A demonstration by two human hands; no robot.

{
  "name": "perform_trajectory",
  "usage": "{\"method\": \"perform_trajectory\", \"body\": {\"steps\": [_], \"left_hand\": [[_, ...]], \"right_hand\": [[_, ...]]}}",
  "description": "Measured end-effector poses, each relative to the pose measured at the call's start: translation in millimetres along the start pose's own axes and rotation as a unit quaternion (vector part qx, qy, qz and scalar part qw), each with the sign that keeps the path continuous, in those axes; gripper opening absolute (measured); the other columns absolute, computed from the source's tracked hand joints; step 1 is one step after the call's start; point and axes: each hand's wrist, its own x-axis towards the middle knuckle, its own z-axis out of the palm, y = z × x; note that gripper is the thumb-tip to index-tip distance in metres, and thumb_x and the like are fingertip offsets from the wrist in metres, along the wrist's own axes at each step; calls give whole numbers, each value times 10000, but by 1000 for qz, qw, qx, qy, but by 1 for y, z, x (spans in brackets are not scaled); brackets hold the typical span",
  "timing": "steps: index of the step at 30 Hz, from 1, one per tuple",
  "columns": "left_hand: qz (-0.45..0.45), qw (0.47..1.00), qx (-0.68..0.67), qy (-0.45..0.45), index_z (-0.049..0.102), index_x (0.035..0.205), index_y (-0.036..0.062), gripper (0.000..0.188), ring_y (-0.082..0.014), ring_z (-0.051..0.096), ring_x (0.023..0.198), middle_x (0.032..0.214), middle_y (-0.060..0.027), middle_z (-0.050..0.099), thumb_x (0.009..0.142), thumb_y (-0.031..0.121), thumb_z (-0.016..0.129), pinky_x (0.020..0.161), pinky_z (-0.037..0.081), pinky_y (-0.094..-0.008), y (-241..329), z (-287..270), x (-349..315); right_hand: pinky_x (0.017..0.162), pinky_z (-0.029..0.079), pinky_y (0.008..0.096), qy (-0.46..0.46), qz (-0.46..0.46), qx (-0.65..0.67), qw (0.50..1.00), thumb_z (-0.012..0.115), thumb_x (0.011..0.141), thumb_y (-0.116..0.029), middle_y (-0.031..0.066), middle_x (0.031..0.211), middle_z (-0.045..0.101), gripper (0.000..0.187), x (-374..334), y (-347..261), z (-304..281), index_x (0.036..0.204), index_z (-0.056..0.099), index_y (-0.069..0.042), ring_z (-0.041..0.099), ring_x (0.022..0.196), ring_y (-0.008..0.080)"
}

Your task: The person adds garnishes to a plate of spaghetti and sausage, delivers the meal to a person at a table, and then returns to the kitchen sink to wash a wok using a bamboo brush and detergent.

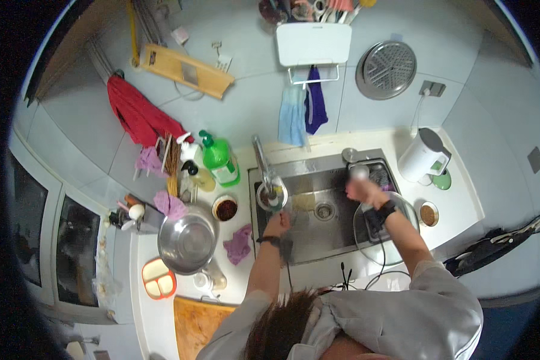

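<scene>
Steel lines the sink (309, 237), and a small round vessel (262, 198), also metallic, sits under the tap (260, 153) at its left end. From the left hand (277, 223) the vessel lies at about twelve o'clock, right against the knuckles; being round, it shows no clear long axis, and this hand is much the nearer of the two. The left fingers are curled in close together at the vessel's near edge; whether they grip it or merely touch it I cannot tell. The right hand (365, 191) is at two o'clock from the left, well apart from it, above the sink's right end. It is blurred, its fingers seemingly bent around a pale object (359, 172) at its twelve o'clock, though how firmly they close cannot be made out. A dark tray (375, 162) lies at one o'clock from that hand, and a glass lid (393, 249) at five, partly under the forearm. The drain (324, 210) sits between both hands.
</scene>
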Motion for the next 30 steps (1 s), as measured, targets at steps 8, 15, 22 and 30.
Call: {"method": "perform_trajectory", "body": {"steps": [8,15,22,30], "left_hand": [[-264,740,-561,-261,454,756,130,328,-52,316,445,568,60,398,837,445,415,392,222,-194,54,14,-54],[-12,849,-470,-242,429,1086,60,318,-115,482,671,817,-31,479,878,297,388,567,404,-212,129,-49,-49],[-47,939,-284,-190,256,1267,103,434,-189,493,948,1091,-106,452,861,182,390,765,415,-308,70,-35,-46],[-94,920,-373,-69,409,1162,47,460,-140,487,930,994,-48,519,865,398,372,732,395,-260,53,-40,-120]], "right_hand": [[615,417,202,-248,109,-236,933,498,836,-261,12,842,551,251,14,102,87,984,507,-60,516,735,80],[552,445,231,-283,-222,-324,875,496,818,-99,28,733,532,121,-7,-7,135,916,505,-28,523,626,112],[514,417,264,145,-691,-295,644,452,845,-178,92,615,573,233,-33,-271,193,750,547,13,535,551,128],[536,415,383,359,-748,-380,409,457,822,-262,136,648,572,274,55,-401,189,722,552,-25,555,604,310]]}}
